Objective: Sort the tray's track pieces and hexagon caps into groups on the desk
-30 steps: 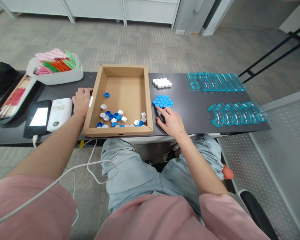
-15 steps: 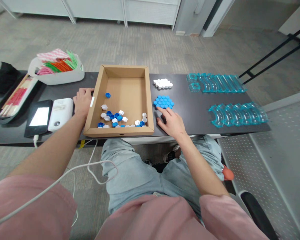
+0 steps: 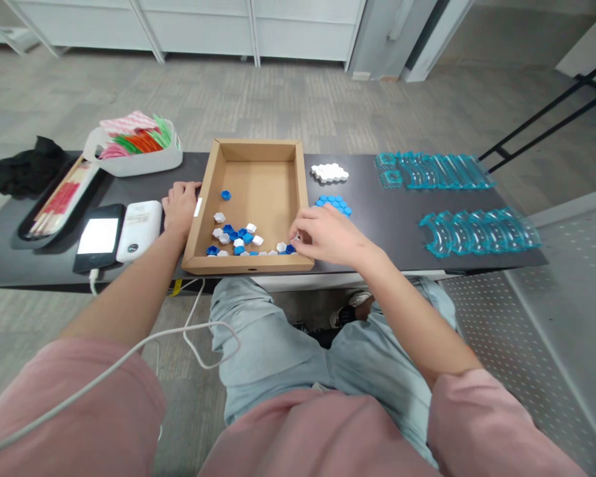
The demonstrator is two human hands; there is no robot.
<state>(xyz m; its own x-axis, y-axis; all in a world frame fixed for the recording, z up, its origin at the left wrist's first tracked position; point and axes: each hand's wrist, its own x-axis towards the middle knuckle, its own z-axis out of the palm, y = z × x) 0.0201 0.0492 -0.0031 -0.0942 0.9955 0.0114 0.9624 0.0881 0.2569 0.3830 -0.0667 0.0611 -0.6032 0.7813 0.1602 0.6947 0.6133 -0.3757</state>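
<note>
– What lies nearest?
– The near edge of a dark, smooth-topped table (image 3: pixel 387 225), running left to right in front of the person.
– And on it?
– An open-topped, rectangular brown cardboard box (image 3: pixel 263 182), close to that edge. Its long axis runs away from the person, a short wall nearest, open side up.
– Where are the loose blue and white plastic hexagonal pieces (image 3: pixel 248 238)?
– Mostly in the box's near end, facing various ways.
– The hands?
– The right hand (image 3: pixel 325 232) is over the near right corner, thumb and forefinger close together; I can't tell whether that grip pinches a piece. The left hand (image 3: pixel 179 207) lies by the left wall, fingers loosely spread.
– Farther back?
– A blue hexagon cluster (image 3: pixel 335 203) right of the box, partly behind the right hand, then a white hexagon cluster (image 3: pixel 330 173), its long axis left to right. Beyond the table, grey carpet (image 3: pixel 278 106) and white cabinets (image 3: pixel 203 33).
</note>
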